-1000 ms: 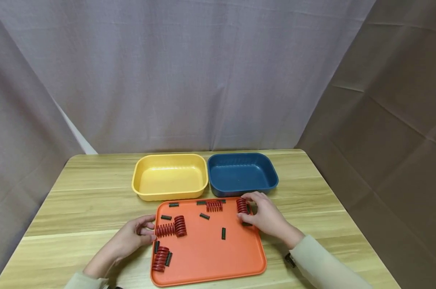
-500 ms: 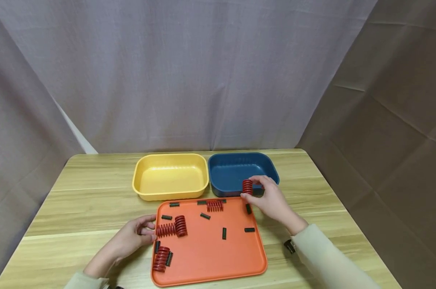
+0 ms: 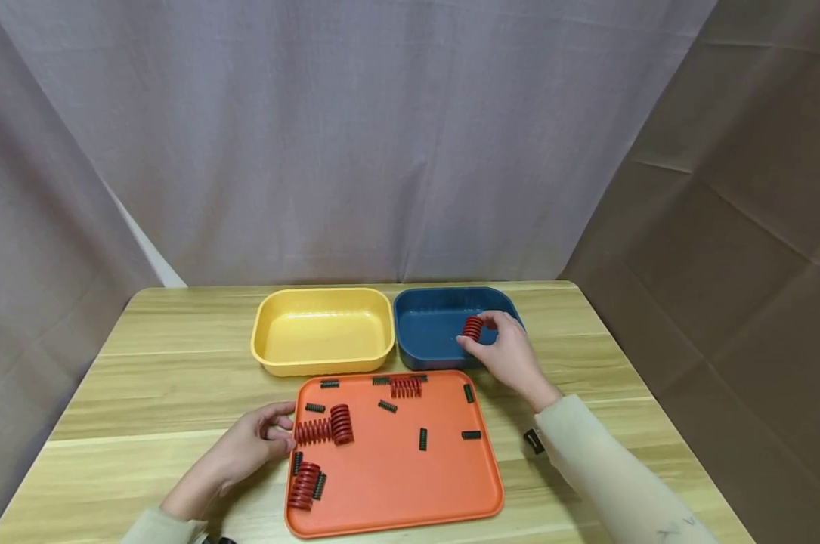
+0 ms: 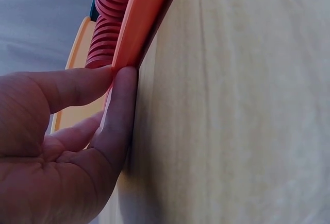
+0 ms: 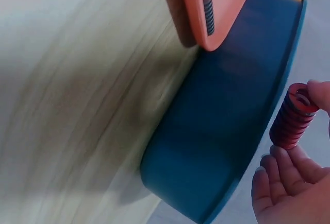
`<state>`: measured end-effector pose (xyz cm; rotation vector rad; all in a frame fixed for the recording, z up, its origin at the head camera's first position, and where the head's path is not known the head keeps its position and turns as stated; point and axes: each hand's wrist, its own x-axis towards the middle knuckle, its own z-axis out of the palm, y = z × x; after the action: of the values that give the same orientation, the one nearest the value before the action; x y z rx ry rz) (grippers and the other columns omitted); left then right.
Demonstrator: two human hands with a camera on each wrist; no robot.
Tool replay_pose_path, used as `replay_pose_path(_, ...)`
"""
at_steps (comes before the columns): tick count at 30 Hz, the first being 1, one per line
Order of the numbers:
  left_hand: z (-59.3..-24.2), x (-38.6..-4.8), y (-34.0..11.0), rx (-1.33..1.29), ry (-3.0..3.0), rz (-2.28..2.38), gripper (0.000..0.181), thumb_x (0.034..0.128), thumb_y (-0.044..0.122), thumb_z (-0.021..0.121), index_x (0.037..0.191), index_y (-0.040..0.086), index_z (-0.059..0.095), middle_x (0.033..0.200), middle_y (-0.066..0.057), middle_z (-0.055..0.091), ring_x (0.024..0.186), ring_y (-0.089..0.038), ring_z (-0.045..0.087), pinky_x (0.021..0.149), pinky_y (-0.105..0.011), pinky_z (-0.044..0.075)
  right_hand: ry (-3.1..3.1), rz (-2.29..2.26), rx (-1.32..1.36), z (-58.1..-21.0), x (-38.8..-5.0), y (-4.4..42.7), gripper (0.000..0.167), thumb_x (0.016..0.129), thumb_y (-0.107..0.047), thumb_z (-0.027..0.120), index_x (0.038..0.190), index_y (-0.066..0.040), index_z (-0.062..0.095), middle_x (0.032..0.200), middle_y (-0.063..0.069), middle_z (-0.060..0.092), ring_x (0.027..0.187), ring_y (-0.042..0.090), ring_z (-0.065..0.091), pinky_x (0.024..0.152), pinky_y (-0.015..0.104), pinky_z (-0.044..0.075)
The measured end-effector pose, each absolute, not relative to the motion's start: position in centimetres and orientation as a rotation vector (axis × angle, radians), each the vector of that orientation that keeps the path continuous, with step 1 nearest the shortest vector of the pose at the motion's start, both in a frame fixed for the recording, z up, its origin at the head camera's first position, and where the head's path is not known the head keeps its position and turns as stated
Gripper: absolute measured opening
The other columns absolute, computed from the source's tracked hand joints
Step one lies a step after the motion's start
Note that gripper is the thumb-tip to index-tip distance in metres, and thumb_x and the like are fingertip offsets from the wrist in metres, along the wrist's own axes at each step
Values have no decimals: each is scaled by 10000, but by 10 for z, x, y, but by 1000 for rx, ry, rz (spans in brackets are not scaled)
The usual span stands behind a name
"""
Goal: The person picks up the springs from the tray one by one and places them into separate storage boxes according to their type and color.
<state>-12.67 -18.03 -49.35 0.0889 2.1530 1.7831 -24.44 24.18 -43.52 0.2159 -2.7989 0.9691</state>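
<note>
My right hand (image 3: 512,355) pinches a red coil spring (image 3: 473,328) between thumb and fingertips, over the blue bin (image 3: 423,357). In the right wrist view this red spring (image 5: 293,118) is held beyond the bin's upper rim. My left hand (image 3: 249,447) pinches the left edge of the orange tray (image 3: 396,491); the left wrist view shows the thumb (image 4: 82,84) at the rim and a finger along its outer side. Red springs (image 3: 341,425) and small dark springs (image 3: 423,439) lie on the tray, most of them at its left and far edges.
A yellow bin (image 3: 324,369) stands left of the blue one, both behind the tray on the wooden table (image 3: 178,363). Grey curtains (image 3: 382,151) hang at the back and left, a brown cloth (image 3: 729,249) at the right. A small black object (image 3: 533,441) shows by the right sleeve.
My right hand has lifted the red spring off the tray's far right corner and carried it forward over the blue bin. My left hand has stayed at the tray's edge.
</note>
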Motion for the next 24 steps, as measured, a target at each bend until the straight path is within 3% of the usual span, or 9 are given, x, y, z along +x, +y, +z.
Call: replay_pose_path(24,-490,-125,-179,86,2132,1811,659,798,-93,665,1392,-125,379,1083,-193,536,911,-261,601,727,-279,551,-2925,871,203,-455,-271,247,590,784,-489,766,1188,-88,612,1154,105,608,1063,293,545,876,472,484)
